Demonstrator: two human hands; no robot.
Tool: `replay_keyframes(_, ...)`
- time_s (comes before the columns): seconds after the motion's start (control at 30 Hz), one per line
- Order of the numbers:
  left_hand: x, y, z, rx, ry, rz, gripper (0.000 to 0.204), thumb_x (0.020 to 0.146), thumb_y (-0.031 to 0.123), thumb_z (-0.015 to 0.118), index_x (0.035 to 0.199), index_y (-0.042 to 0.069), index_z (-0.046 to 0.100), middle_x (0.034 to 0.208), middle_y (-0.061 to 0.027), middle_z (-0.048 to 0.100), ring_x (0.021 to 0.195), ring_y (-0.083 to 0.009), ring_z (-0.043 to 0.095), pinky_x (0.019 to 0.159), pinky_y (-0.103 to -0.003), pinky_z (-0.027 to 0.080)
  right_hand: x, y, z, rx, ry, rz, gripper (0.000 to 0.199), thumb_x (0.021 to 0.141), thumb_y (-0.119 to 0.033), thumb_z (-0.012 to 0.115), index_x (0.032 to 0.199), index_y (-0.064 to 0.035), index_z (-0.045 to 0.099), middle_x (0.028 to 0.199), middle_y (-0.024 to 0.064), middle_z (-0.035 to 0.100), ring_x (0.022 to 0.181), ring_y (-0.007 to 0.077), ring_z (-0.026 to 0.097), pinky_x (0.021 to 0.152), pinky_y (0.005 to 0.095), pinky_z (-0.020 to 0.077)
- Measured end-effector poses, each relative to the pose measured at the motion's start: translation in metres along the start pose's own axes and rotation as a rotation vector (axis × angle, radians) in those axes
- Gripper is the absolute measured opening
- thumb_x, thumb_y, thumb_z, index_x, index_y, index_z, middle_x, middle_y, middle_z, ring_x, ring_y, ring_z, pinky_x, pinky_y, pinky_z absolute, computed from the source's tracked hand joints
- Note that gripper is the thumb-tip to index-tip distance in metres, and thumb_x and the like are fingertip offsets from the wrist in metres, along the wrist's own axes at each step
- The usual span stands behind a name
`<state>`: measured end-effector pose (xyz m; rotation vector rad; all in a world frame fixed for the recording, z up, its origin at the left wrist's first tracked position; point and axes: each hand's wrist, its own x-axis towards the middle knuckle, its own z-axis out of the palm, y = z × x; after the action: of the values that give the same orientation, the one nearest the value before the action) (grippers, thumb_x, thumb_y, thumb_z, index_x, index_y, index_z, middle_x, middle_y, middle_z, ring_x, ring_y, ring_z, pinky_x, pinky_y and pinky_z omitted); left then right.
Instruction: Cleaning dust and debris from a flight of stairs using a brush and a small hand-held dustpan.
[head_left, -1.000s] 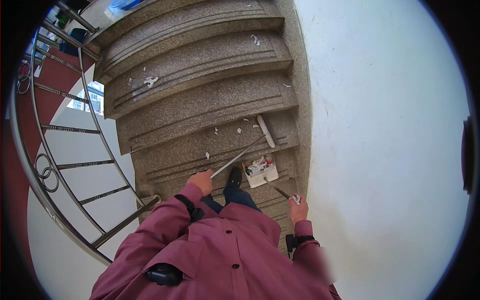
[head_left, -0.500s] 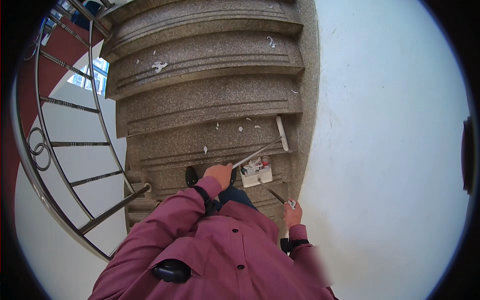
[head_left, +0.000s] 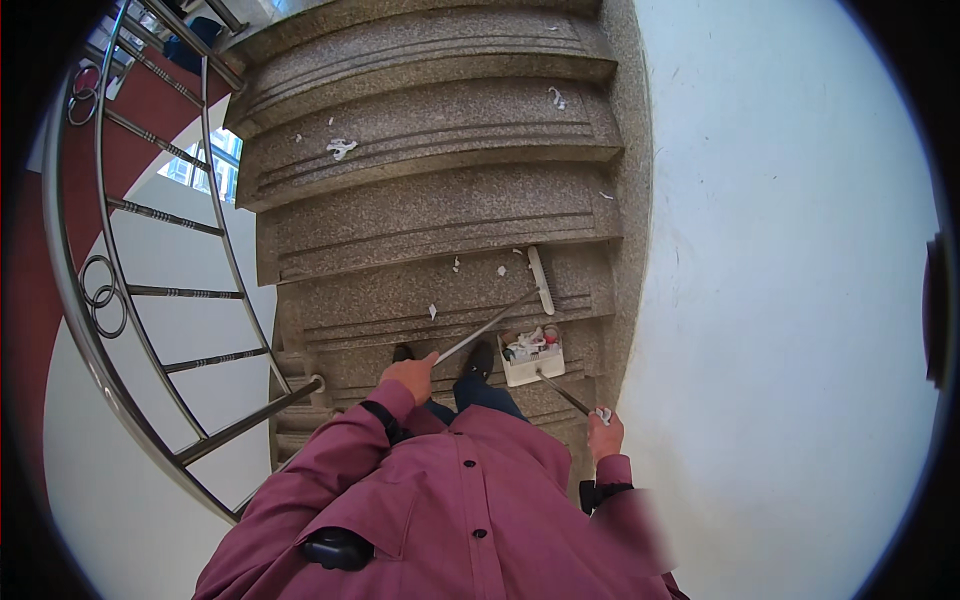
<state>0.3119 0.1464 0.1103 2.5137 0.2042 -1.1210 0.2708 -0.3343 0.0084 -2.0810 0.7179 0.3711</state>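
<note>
My left hand (head_left: 410, 378) is closed round the handle of a broom (head_left: 541, 280), whose pale head with bristles rests on the step just above my feet. Several scraps of white paper (head_left: 502, 271) lie on that step, left of the broom head. My right hand (head_left: 605, 434) grips the dark handle of a white dustpan (head_left: 533, 371), with a bit of something white showing at the fingers. The dustpan sits beside my right shoe, below the broom head, and holds crumpled white paper and a small red piece.
Higher stone steps (head_left: 430, 210) carry more litter, including a crumpled paper (head_left: 341, 149) and a smaller scrap (head_left: 557, 98). A curved metal railing (head_left: 75, 290) runs along the left. A white wall (head_left: 780, 300) bounds the stairs on the right.
The broom head has moved left across the step toward the paper scraps, its handle drawn back with my left hand. The dustpan stays near my right foot. The view has shifted slightly.
</note>
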Motion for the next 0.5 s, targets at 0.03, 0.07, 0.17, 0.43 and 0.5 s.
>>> replay_keyframes(0.03, -0.004, -0.007, 0.003, -0.006, 0.008, -0.001, 0.062, 0.092, 0.018, 0.052, 0.153, 0.022, 0.040, 0.107, -0.0214, 0.071, 0.095, -0.0435, 0.068, 0.084, -0.053, 0.053, 0.000, 0.002, 0.000, 0.006, -0.004, -0.003, 0.020, 0.091, -0.016, 0.068, 0.109, -0.0074, 0.064, 0.072, 0.0007, 0.059, 0.050, 0.0110, 0.051, 0.042, 0.0279, 0.0398)
replay_keyframes(0.07, -0.007, -0.013, 0.007, -0.002, 0.012, -0.006, 0.062, 0.092, 0.018, 0.052, 0.153, 0.022, 0.040, 0.107, -0.0214, 0.071, 0.095, -0.0435, 0.068, 0.084, -0.053, 0.053, 0.000, 0.003, -0.001, -0.001, -0.007, 0.008, 0.020, 0.091, -0.016, 0.068, 0.109, -0.0072, 0.064, 0.073, 0.0006, 0.059, 0.050, 0.0109, 0.051, 0.042, 0.0279, 0.0398)
replay_keyframes(0.17, -0.016, -0.026, 0.011, 0.008, -0.007, -0.072, 0.064, 0.090, 0.016, 0.054, 0.152, 0.025, 0.042, 0.114, -0.0196, 0.071, 0.105, -0.0395, 0.068, 0.089, -0.051, 0.054, -0.001, 0.005, 0.002, 0.014, 0.005, 0.002, 0.021, 0.091, -0.016, 0.068, 0.109, -0.0068, 0.065, 0.074, 0.0005, 0.060, 0.051, 0.0109, 0.052, 0.043, 0.0278, 0.0398)
replay_keyframes(0.43, -0.051, -0.061, 0.013, -0.048, 0.011, -0.080, 0.059, 0.092, 0.022, 0.053, 0.151, 0.025, 0.044, 0.115, -0.0197, 0.070, 0.106, -0.0410, 0.067, 0.091, -0.051, 0.053, -0.005, -0.014, 0.005, 0.042, -0.039, 0.127, 0.030, 0.088, -0.019, 0.071, 0.111, -0.0009, 0.070, 0.101, 0.0118, 0.073, 0.093, 0.0213, 0.069, 0.086, 0.0334, 0.0520)
replay_keyframes(0.5, -0.060, -0.063, 0.010, -0.035, -0.006, -0.106, 0.058, 0.093, 0.021, 0.052, 0.150, 0.025, 0.045, 0.113, -0.0202, 0.070, 0.104, -0.0413, 0.067, 0.090, -0.052, 0.053, -0.004, -0.008, 0.005, 0.007, -0.011, 0.028, 0.022, 0.090, -0.017, 0.068, 0.109, -0.0065, 0.067, 0.080, 0.0011, 0.064, 0.056, 0.0106, 0.055, 0.048, 0.0277, 0.0427)
